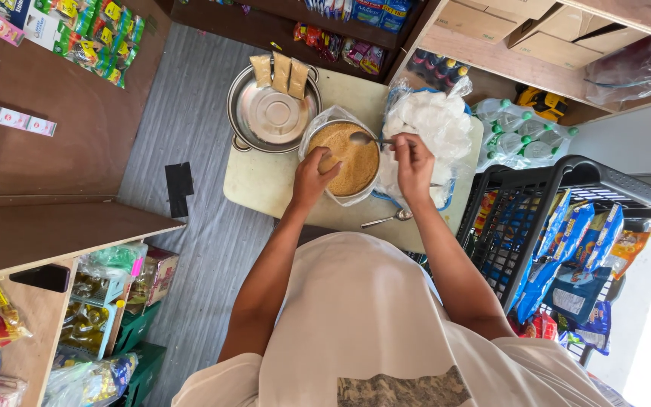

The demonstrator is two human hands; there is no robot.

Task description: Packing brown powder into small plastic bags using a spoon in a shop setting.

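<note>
spoon (371, 139) handle: hidden in right hand (414, 162) | shelf goods: blurred

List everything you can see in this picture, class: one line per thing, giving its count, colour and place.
bowl of grains: one, golden-brown grains in a clear liner, middle of the table
table: one, cream, centre
spoon in hand: one, silver, over the bowl
spare spoon: one, silver, table's near edge
metal basin: one, silver, table's far left
filled packets: three, tan, on the basin's far rim
white bags: a heap, white, right of the bowl
bottle pack: one, clear with green caps, far right
black basket: one, black, holding blue snack bags, right
left hand: at the bowl's near rim
right hand: holds the spoon's handle
</note>
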